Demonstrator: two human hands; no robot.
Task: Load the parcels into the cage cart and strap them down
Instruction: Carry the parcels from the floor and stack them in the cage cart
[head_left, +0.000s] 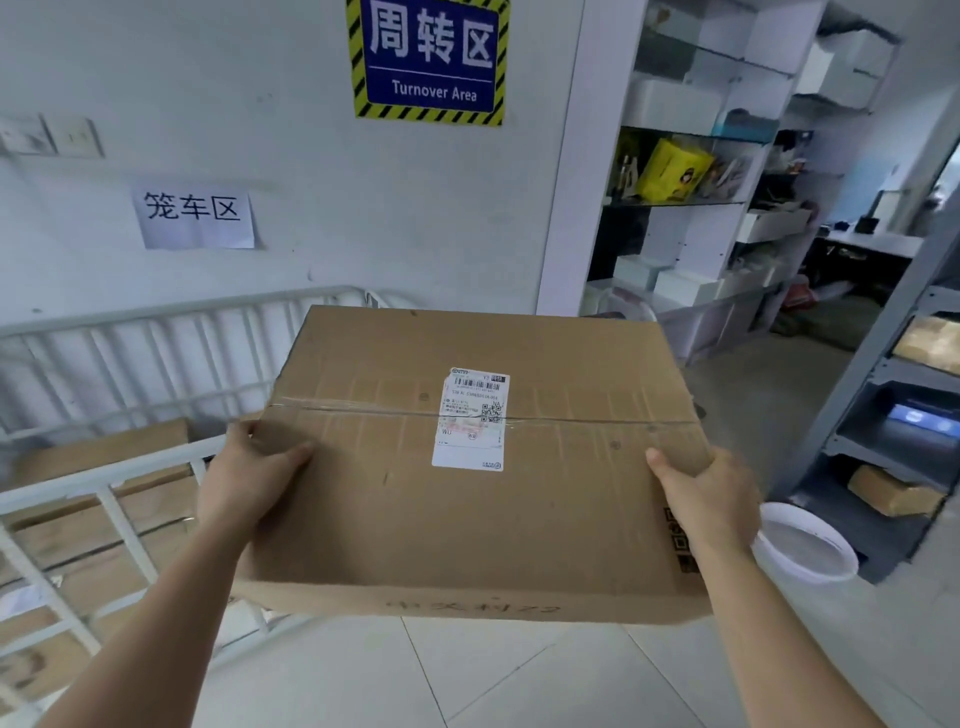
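Note:
A large brown cardboard parcel (395, 499) with a white shipping label and clear tape across its top is held in the air in front of me. My left hand (244, 478) grips its left edge and my right hand (711, 499) grips its right edge, thumbs on top. The white metal cage cart (119, 483) stands at the left, below and beside the parcel. Inside the cart lie other brown parcels (104, 519), seen through the bars. The parcel's near left corner overlaps the cart's right side in view.
A white wall with a blue "Turnover Area" sign (428, 57) is straight ahead. A grey shelf rack (893, 426) holding small parcels stands at the right, with a white bucket (802, 543) on the floor next to it. White shelving (696, 171) is behind.

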